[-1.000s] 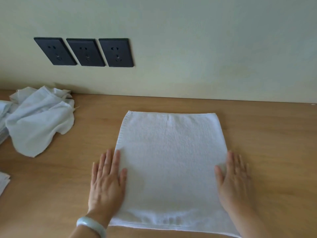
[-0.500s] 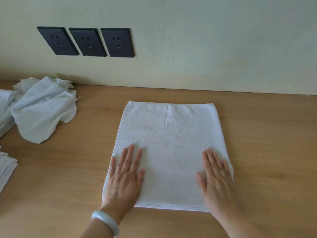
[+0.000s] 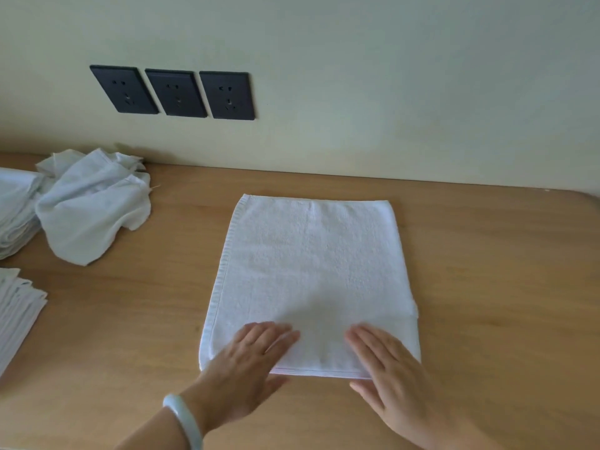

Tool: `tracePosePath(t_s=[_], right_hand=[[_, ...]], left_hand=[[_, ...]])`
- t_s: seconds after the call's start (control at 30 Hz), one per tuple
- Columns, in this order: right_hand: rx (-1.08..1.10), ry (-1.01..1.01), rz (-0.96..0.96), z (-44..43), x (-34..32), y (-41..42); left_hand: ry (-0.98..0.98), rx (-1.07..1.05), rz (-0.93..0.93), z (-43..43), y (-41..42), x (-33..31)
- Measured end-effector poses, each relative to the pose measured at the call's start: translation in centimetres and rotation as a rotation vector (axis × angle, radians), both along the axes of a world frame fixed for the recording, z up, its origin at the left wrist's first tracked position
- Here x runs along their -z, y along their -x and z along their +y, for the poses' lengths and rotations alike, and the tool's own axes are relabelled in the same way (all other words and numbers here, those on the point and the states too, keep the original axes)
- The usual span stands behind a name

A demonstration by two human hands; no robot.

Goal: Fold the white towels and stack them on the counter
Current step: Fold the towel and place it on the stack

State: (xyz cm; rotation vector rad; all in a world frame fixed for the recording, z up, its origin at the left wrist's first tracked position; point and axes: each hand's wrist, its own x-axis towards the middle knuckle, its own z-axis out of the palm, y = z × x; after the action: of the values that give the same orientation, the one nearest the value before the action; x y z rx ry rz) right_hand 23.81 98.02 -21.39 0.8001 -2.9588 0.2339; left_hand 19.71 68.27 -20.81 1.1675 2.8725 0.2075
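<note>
I am pressing both hands flat on the near end of the white towel (image 3: 311,271). My left hand (image 3: 250,362) and right hand (image 3: 389,368) are lying open, fingers straight and together, gripping nothing. The fingertips are resting on the cloth while the palms are hanging over its near hem onto the tabletop (image 3: 487,287).

A second ago my hands were sitting out at the towel's two side edges. Since then they have been sliding inward and back toward me, and are now close together. I judge I am finishing a smoothing stroke, so the towel is lying flat and is ready for its next fold from the near hem.

The towel is stretching away from my fingertips as a squared, half-folded rectangle. Its shape is holding the same as before.

Beyond my left hand and well apart from it, a crumpled towel (image 3: 94,209) is waiting unfolded, touching a folded stack (image 3: 16,209). A second stack (image 3: 18,306) is sitting nearer me. So part of the job is done and more is waiting.
</note>
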Motion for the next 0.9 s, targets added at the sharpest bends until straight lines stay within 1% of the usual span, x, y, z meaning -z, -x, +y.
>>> tracePosePath(t_s=[0.07, 0.17, 0.3, 0.43, 0.5, 0.6, 0.67, 0.73, 0.8, 0.87, 0.9], right_hand=[[-0.072, -0.091, 0.011, 0.5, 0.4, 0.6], [-0.114, -0.130, 0.042, 1.3, 0.5, 1.8], [-0.145, -0.087, 0.044, 1.6, 0.4, 1.9], [-0.044, -0.034, 0.038, 1.2, 0.1, 2.1], [0.027, -0.021, 0.068, 1.0, 0.5, 2.3], [0.130, 0.022, 0.126, 1.9, 0.9, 2.6], [0.191, 0.039, 0.124, 3.4, 0.9, 2.7], [0.189, 0.058, 0.128, 4.9, 0.8, 2.6], [0.133, 0.131, 0.090, 6.0, 0.3, 2.2], [0.114, 0.173, -0.048, 7.4, -0.2, 1.7], [0.115, 0.172, -0.188, 8.0, -0.8, 1.6]], left_hand=[[0.035, 0.048, 0.026, 0.4, 0.6, 0.4], [0.085, 0.120, 0.089, 0.0, 1.8, 0.8], [0.124, 0.213, 0.159, 0.1, 2.3, 0.4], [0.119, 0.268, 0.197, 0.1, 2.7, -0.5], [0.124, 0.223, 0.220, -0.1, 3.0, -0.8], [0.098, 0.051, 0.196, -1.2, 3.1, -0.7], [0.012, -0.072, 0.133, -2.6, 3.0, -0.5], [-0.142, -0.175, -0.019, -4.2, 2.9, -0.4], [-0.300, -0.238, -0.184, -5.7, 2.5, -0.5], [-0.372, -0.262, -0.371, -6.5, 2.0, -1.6], [-0.360, -0.278, -0.480, -6.8, 1.9, -2.6]])
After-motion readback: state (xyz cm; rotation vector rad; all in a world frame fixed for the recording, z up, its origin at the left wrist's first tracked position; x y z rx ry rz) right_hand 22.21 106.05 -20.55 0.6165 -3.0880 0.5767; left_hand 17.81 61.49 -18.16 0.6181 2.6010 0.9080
